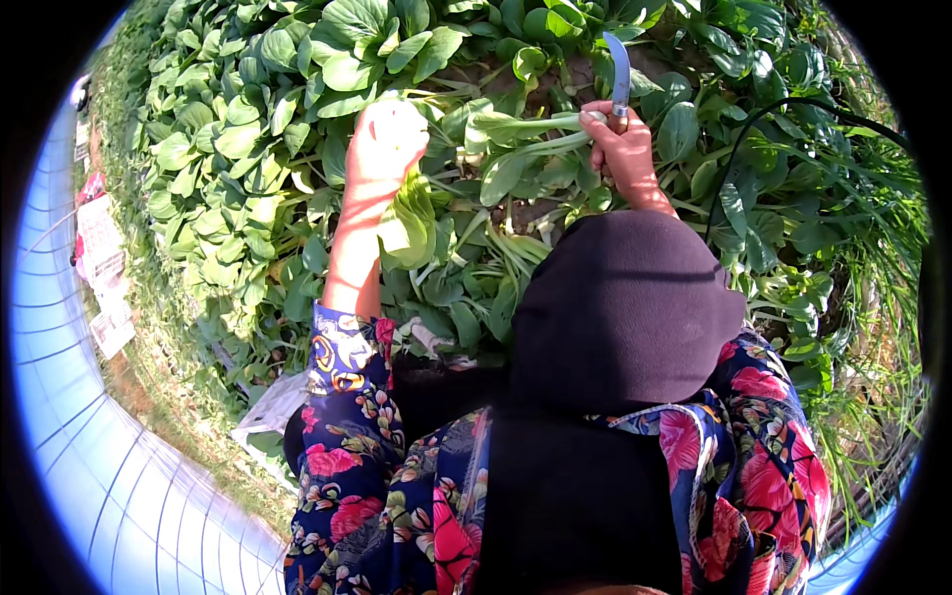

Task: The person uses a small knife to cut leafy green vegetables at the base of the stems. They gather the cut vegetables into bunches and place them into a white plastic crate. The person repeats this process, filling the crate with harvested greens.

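Note:
My left hand (388, 137) is closed around a bok choy plant, sunlit so brightly that its fingers are hard to make out. The plant's pale green leaves (410, 223) hang below the fist, beside my wrist. In my right hand (626, 152) is a knife with a wooden handle and a curved metal blade (619, 71) pointing up, away from me. Between the thumb and fingers of that same hand are the pale ends of loose bok choy stalks (547, 134), whose leaves reach left toward my other hand. Growing bok choy (245, 134) surrounds both hands.
My dark-trousered knee (632, 305) rises close below my right hand. Cut leaves and stalks (513, 253) lie between my arms. At lower left stands a white plastic crate (275, 405). A black cable (744, 134) arcs at right, near tall grass (885, 216). More crates (100, 238) are far left.

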`<state>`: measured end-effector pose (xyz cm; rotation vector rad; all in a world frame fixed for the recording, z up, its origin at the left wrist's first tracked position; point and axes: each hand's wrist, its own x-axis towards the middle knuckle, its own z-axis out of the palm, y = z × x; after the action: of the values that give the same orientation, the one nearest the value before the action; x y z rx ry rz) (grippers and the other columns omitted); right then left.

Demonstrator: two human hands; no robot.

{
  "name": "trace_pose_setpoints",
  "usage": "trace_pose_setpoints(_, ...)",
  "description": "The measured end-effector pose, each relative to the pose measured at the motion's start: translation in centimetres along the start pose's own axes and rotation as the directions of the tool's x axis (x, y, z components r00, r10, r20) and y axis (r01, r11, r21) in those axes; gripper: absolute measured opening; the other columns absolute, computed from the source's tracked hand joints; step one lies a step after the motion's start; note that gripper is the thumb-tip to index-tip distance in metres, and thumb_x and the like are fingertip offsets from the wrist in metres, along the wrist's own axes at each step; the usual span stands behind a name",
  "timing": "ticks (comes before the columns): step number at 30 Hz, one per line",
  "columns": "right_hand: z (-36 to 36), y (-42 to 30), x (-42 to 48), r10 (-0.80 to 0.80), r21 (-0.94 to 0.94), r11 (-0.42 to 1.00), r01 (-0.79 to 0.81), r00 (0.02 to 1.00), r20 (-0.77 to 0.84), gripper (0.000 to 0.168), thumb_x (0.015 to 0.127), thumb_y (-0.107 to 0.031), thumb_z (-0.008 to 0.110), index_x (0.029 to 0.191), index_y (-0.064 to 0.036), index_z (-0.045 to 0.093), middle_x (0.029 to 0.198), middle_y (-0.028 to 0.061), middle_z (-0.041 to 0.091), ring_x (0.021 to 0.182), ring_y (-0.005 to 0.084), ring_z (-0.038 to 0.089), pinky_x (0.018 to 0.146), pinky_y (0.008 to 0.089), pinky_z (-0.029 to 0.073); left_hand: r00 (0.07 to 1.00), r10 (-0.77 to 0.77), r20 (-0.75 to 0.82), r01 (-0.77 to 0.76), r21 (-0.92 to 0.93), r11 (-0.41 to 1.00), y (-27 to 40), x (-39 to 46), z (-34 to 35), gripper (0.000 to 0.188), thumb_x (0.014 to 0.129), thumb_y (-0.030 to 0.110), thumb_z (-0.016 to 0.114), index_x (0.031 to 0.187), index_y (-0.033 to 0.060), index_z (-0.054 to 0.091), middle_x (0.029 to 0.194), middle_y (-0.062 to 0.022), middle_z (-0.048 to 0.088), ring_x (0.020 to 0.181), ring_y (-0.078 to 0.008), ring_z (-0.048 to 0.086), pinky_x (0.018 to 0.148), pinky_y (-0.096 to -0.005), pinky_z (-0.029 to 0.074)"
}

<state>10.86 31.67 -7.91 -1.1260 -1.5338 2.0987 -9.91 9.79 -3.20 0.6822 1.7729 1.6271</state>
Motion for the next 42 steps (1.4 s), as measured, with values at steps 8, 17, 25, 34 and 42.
trace_pose_setpoints(8, 1.5, 0.3, -3.3, 0.019, 0.054, 0.998, -0.033, 0.969, 0.246, 0.015, 0.082, -0.011, 0.062, 0.095, -0.003, 0.063, 0.063, -0.0020, 0.056, 0.049, 0.0046, 0.047, 0.043, 0.0213, 0.036, 0.955, 0.028, 0.294, -0.190, 0.537, 0.822, 4.0, -2.0, 10.9, 0.049, 0.066, 0.006, 0.074, 0.111, 0.0066, 0.052, 0.108, -0.0081, 0.055, 0.103, -0.0213, 0.055, 0.089, -0.0313, 0.044)
trace_pose_setpoints(17, -0.3, 1.5, -3.0, 0.111, 0.221, 0.963, -0.154, 0.974, 0.195, 0.017, 0.084, -0.010, 0.061, 0.098, 0.000, 0.059, 0.080, 0.0034, 0.063, 0.070, 0.0084, 0.057, 0.062, 0.0230, 0.045, 0.819, -0.441, 0.367, 0.477, -0.009, 0.879, 0.3, -1.9, 14.7, 0.054, 0.070, 0.009, 0.073, 0.111, 0.0084, 0.037, 0.097, -0.0023, 0.051, 0.090, -0.0095, 0.052, 0.079, -0.0269, 0.047)
trace_pose_setpoints(25, -1.9, 4.0, 0.6, 0.285, -0.385, 0.893, -0.231, 0.954, 0.088, 0.034, 0.086, -0.031, 0.061, 0.094, 0.001, 0.056, 0.069, 0.0109, 0.060, 0.059, 0.0146, 0.057, 0.051, 0.0286, 0.046, 0.856, -0.313, 0.411, 0.092, 0.475, 0.875, 0.9, 0.3, 13.9, 0.058, 0.068, 0.012, 0.075, 0.118, 0.0038, 0.048, 0.117, -0.0104, 0.051, 0.108, -0.0197, 0.052, 0.092, -0.0308, 0.043)
trace_pose_setpoints(34, -0.8, 3.6, 5.6, 0.340, -0.544, 0.793, -0.273, 0.940, 0.023, 0.039, 0.086, -0.033, 0.056, 0.101, 0.003, 0.049, 0.064, 0.0114, 0.061, 0.047, 0.0216, 0.059, 0.046, 0.0343, 0.049, 0.880, -0.365, 0.303, -0.300, 0.952, 0.065, -2.2, 10.9, 16.9, 0.050, 0.075, 0.028, 0.063, 0.120, 0.0142, 0.047, 0.109, -0.0137, 0.057, 0.093, -0.0295, 0.062, 0.079, -0.0387, 0.049)
trace_pose_setpoints(42, -0.4, 5.3, 6.1, 0.284, -0.542, 0.802, -0.251, 0.959, -0.024, 0.039, 0.085, -0.034, 0.058, 0.100, 0.001, 0.049, 0.072, 0.0147, 0.063, 0.052, 0.0244, 0.062, 0.053, 0.0371, 0.051, 0.901, -0.306, 0.308, -0.301, 0.951, 0.070, -5.4, 11.7, 14.0, 0.050, 0.074, 0.024, 0.064, 0.117, 0.0092, 0.044, 0.109, -0.0130, 0.059, 0.095, -0.0309, 0.062, 0.081, -0.0384, 0.050)
